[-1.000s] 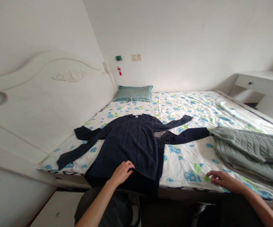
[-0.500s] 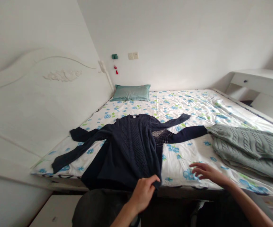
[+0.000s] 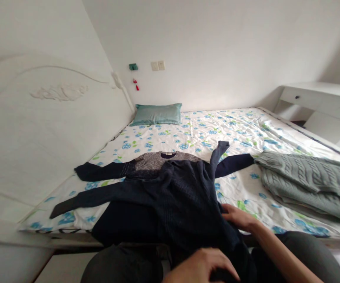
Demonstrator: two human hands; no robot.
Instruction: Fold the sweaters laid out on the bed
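A navy cable-knit sweater [image 3: 187,196] lies rumpled at the near edge of the bed, its lower part drawn over the edge toward me. Beneath it is a second sweater [image 3: 149,163], grey-speckled at the shoulders with dark sleeves, its collar and shoulders exposed. At the bottom of the view my left hand [image 3: 201,267], slightly blurred, is closed on the navy sweater's lower part. My right hand [image 3: 239,217] grips that sweater's right side, its fingertips partly hidden by the cloth.
Folded grey-green knitwear [image 3: 305,184] lies at the right on the flowered bedsheet [image 3: 199,133]. A green pillow [image 3: 158,114] rests at the back. The white headboard [image 3: 54,118] borders the left, and a white desk [image 3: 320,102] stands at the far right.
The navy sweater has been pulled toward me, uncovering the grey-speckled collar and shoulders underneath. My left hand moved down and right with it; my right hand moved left onto its side.
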